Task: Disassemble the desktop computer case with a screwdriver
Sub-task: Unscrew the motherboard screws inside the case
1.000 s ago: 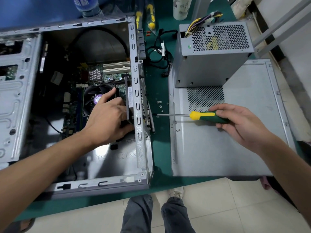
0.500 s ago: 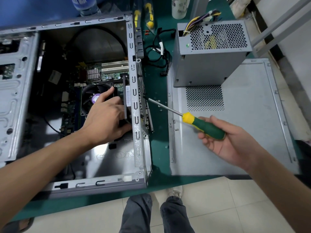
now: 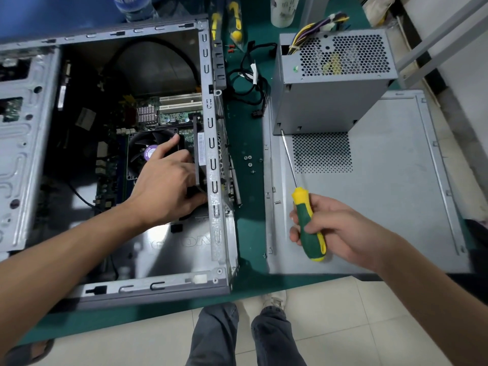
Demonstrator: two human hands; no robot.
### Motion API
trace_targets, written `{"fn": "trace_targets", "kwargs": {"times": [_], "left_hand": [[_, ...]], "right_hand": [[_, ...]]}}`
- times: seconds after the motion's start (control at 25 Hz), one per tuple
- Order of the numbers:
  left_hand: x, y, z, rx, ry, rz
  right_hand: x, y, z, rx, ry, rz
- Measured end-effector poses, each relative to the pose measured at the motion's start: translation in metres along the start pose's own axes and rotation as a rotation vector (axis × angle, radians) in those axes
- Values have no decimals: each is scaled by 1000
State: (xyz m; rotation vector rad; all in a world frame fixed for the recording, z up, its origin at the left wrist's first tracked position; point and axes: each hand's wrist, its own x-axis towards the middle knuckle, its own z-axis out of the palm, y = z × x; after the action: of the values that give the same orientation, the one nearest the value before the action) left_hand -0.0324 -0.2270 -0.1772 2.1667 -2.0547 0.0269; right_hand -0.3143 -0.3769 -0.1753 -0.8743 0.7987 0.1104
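Observation:
The open grey computer case [image 3: 215,212] lies on its side at the left, motherboard and black fan [image 3: 148,151] showing inside. My left hand [image 3: 169,186] reaches into it and grips a dark part beside the fan, close to the case's right wall. To the right, over the removed side panel [image 3: 396,186], my right hand [image 3: 335,228] grips the green and yellow screwdriver [image 3: 307,223]. Its shaft points up and away, tip near the foot of the grey power supply [image 3: 327,83].
The power supply stands on the panel's far end, with black cables [image 3: 250,83] beside it. Several loose screws [image 3: 248,161] lie on the green mat [image 3: 248,233] between case and panel. More yellow tools [image 3: 235,19], a bottle and a white cup stand at the back.
My right hand swung the screwdriver away from the case's right wall, drawing back toward me, so its shaft now points up toward the power supply. My left hand stayed inside the case.

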Motion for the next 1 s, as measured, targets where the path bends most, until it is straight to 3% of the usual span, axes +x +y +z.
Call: {"fn": "trace_targets", "kwargs": {"times": [0.16, 0.28, 0.64, 0.84, 1.0], "left_hand": [[1, 2, -1, -1, 7, 9], [1, 2, -1, 3, -8, 4], [1, 0, 0, 11, -7, 7], [0, -1, 1, 5, -3, 14], [1, -1, 2, 15, 5, 30]], "right_hand": [[4, 14, 35, -577, 234, -29], [1, 31, 49, -790, 316, -30], [4, 47, 58, -889, 402, -57], [10, 25, 57, -632, 422, -140], [54, -21, 54, -652, 572, -275]]}}
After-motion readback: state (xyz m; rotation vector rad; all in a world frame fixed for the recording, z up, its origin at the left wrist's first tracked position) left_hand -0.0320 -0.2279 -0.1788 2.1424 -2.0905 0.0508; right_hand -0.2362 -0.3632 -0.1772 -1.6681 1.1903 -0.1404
